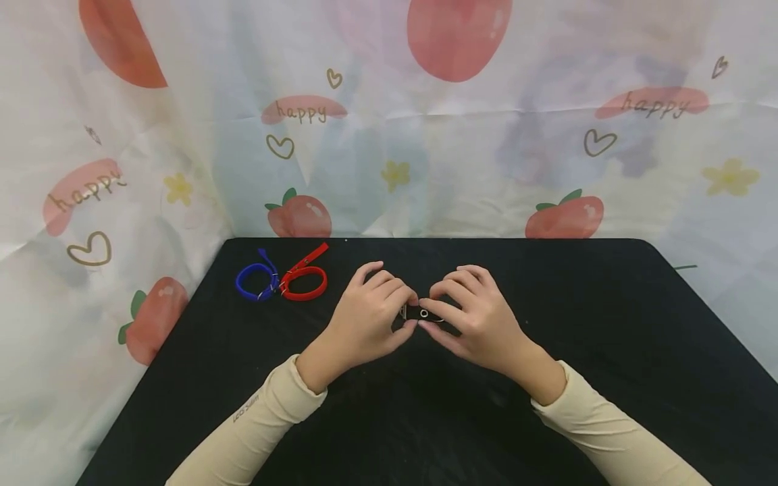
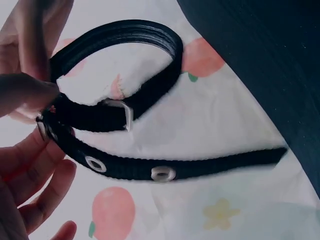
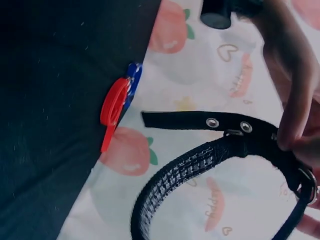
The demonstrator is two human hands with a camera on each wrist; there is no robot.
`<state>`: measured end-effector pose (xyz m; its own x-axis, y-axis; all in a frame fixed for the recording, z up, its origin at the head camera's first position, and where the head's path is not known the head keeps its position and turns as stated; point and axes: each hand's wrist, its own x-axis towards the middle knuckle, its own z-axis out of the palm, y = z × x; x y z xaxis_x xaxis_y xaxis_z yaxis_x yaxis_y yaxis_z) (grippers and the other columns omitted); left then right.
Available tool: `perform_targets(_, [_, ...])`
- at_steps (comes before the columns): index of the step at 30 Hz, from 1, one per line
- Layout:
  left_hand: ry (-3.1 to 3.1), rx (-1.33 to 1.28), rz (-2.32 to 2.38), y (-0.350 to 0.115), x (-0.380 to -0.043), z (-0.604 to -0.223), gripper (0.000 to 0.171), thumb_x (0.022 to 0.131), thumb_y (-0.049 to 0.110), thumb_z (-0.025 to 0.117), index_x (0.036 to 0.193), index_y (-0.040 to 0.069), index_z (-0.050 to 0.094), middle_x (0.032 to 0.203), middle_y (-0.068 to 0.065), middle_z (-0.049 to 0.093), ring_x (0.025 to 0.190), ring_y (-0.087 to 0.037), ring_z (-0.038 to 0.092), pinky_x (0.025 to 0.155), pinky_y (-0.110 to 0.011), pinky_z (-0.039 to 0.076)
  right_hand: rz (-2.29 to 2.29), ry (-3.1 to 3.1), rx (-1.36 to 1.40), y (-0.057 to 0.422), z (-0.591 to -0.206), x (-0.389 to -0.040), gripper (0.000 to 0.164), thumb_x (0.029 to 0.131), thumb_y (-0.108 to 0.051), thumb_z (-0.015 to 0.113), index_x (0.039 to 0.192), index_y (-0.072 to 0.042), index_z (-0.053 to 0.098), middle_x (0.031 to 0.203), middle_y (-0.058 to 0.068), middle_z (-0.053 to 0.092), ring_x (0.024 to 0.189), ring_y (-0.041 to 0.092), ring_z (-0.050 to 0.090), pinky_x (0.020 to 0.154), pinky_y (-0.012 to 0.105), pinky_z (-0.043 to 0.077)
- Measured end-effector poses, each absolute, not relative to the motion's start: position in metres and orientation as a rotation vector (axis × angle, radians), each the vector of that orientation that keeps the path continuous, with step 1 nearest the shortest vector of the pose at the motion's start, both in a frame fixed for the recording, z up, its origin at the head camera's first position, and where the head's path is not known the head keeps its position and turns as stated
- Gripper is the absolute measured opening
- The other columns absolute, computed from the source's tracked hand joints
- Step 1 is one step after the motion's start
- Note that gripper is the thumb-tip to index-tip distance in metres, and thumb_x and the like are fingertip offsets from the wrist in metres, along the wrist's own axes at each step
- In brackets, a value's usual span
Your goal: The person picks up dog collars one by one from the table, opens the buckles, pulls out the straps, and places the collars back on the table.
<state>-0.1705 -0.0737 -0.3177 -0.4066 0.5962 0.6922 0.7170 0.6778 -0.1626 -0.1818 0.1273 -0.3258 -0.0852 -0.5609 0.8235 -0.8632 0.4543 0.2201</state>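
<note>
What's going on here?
Someone is handling a black strap over the black table, pinching it with the left grip and the right grip close together. It's curved into a loop, with a loose tail sticking out that has metal eyelets. I can't tell whether it's fastened. A blue strap and a red strap, both looped, lie side by side at the table's far left.

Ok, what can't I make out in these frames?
Head: most of the black collar, covered by left hand and right hand.
Right wrist: its loop, cut by the bottom edge.
Head: left sleeve lettering, too small to read surely.
Head: fittings between red collar and blue collar, too small.
</note>
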Motion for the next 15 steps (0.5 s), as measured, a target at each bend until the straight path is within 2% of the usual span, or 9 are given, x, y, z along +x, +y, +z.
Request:
perform_targets(6, [-2.135, -0.984, -0.214, -0.0762, -0.1704, -0.3206, 0.016, 0.071, 0.026, 0.077, 0.082, 0.018, 0.067, 0.075, 0.007, 0.066, 0.08, -0.013, 0.059, 0.1, -0.044, 0.042, 0.287, -1.702, 1.24, 0.1302, -0.3255, -0.1833, 0.031, 0.095, -0.025, 0.053, 0.082, -0.007, 0.075, 0.078, 0.003, 0.068, 0.075, 0.022, 0.059, 0.082, 0.05, 0.046])
perform_targets(15, [-2.102, -0.995, -0.225, -0.0747, -0.1719, -0.3207, 0.015, 0.071, 0.024, 0.076, 0.081, 0.017, 0.067, 0.077, 0.006, 0.068, 0.081, -0.013, 0.06, 0.1, -0.044, 0.042, 0.244, -1.778, 1.228, 0.1284, -0.3246, -0.1799, 0.033, 0.097, -0.028, 0.05, 0.086, -0.007, 0.074, 0.08, 0.003, 0.065, 0.078, 0.022, 0.058, 0.085, 0.051, 0.046])
